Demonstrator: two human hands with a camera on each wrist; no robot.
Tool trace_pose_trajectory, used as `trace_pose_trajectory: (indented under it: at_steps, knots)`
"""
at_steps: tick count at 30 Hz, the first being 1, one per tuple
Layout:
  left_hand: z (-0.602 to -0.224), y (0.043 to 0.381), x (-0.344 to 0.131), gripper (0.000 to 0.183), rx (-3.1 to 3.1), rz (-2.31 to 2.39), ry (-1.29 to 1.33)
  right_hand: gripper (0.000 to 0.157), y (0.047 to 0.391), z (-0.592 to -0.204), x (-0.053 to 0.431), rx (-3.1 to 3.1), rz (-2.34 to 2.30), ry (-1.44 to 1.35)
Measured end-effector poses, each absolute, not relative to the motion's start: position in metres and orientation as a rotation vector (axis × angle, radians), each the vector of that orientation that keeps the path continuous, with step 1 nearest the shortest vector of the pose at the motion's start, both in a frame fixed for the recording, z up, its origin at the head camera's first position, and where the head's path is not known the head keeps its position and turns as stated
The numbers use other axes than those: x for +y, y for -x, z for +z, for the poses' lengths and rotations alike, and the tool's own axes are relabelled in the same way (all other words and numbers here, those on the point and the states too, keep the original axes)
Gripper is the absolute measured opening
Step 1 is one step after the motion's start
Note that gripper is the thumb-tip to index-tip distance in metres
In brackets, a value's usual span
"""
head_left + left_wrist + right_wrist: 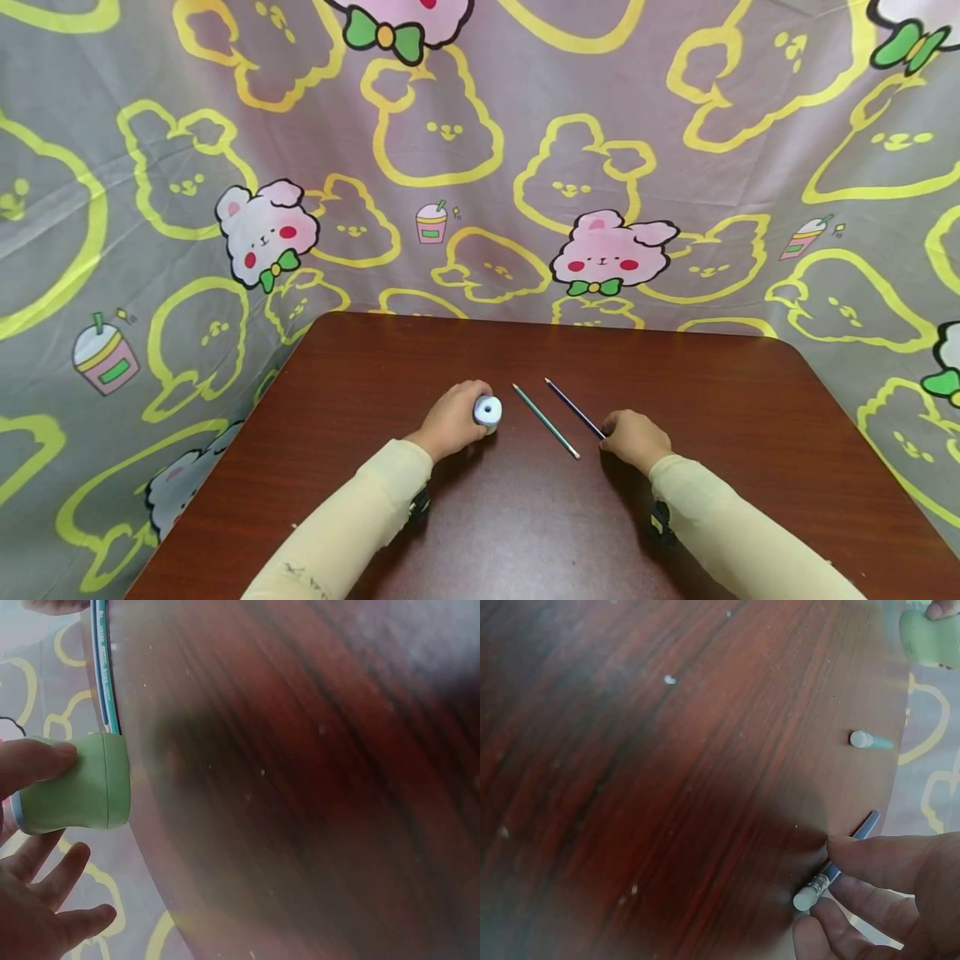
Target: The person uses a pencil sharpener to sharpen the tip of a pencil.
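Observation:
My left hand (452,419) grips a small pencil sharpener (487,409) with a light green body and a whitish top that has a dark round hole. The left wrist view shows the thumb on the green body (86,784), with several fingers spread below it. Whether its base touches the table cannot be told. At the right, my right hand (637,439) pinches a dark blue pencil (573,407) close to its white eraser end (805,898). Between the hands, a teal pencil (546,421) lies on the table, tip pointing away, its pale eraser end nearer me.
Both hands are over a dark reddish-brown wooden table (510,517). A patterned cloth (480,192) with yellow outlines and cartoon animals hangs behind the table and along its sides. Small pale specks (670,679) dot the tabletop.

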State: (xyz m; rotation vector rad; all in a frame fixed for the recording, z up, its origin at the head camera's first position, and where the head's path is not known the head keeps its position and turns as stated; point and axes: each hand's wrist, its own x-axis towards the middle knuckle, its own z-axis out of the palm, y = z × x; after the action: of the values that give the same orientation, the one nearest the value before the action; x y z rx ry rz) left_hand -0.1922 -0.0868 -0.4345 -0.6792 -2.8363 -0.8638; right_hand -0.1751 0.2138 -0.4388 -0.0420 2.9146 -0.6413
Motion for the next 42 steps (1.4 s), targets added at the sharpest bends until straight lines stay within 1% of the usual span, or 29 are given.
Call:
trace_pose_trajectory:
  at_steps: [10,17,27,42]
  knots:
    - [-0.4328,0.1943,-0.0829,0.043,-2.861,-0.73,0.703,0.027,0.173,-0.4368,0.2119,2.924,-0.593,0.085]
    - [-0.4315,0.1948,-0.0805,0.043,-2.851,-0.7,0.706,0.027,0.1729,-0.4357,0.2112,2.939,-0.565,0.115]
    - [-0.4319,0.1974,-0.078,0.042,-2.865,-0.78,0.669,0.023,0.1735,-0.4352,0.2112,2.958,-0.569,0.139]
    - [-0.4349,0.2007,-0.077,0.042,-2.932,-0.881,0.602,0.026,0.1744,-0.436,0.2104,2.944,-0.559,0.134]
